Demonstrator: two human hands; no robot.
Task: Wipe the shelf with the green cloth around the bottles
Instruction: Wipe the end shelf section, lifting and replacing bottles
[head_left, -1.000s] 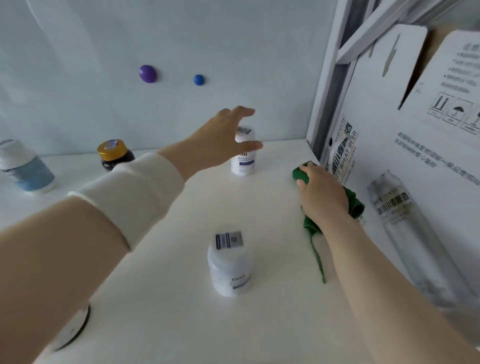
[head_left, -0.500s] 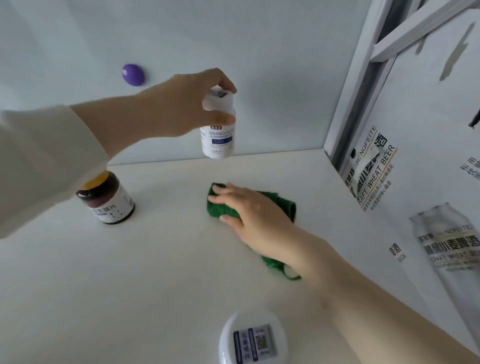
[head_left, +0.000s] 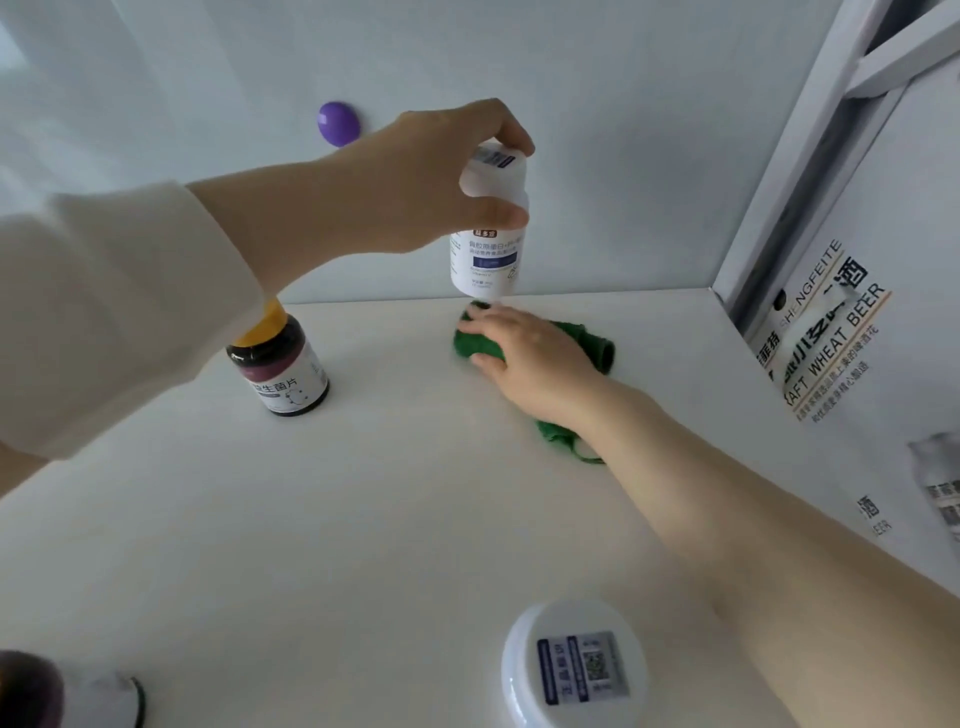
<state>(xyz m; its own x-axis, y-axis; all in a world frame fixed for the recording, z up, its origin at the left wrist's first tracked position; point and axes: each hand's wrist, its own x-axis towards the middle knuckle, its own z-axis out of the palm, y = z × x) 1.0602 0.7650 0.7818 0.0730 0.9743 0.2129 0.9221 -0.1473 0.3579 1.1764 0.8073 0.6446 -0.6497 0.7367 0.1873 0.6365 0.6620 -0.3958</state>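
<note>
On white shelf (head_left: 363, 519), right hand (head_left: 524, 358) presses green cloth (head_left: 475, 345), fingers straight; left hand (head_left: 431, 187) grips white bottle (head_left: 485, 260) aloft.

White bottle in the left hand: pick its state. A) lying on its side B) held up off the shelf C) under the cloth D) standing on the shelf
B: the left hand grips the white bottle by its cap, base above the green cloth.

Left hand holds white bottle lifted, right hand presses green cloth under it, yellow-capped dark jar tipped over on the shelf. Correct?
One error: in the head view the yellow-capped dark jar stands upright on the shelf. The rest holds: left hand holds the white bottle lifted, right hand presses the green cloth under it.
</note>
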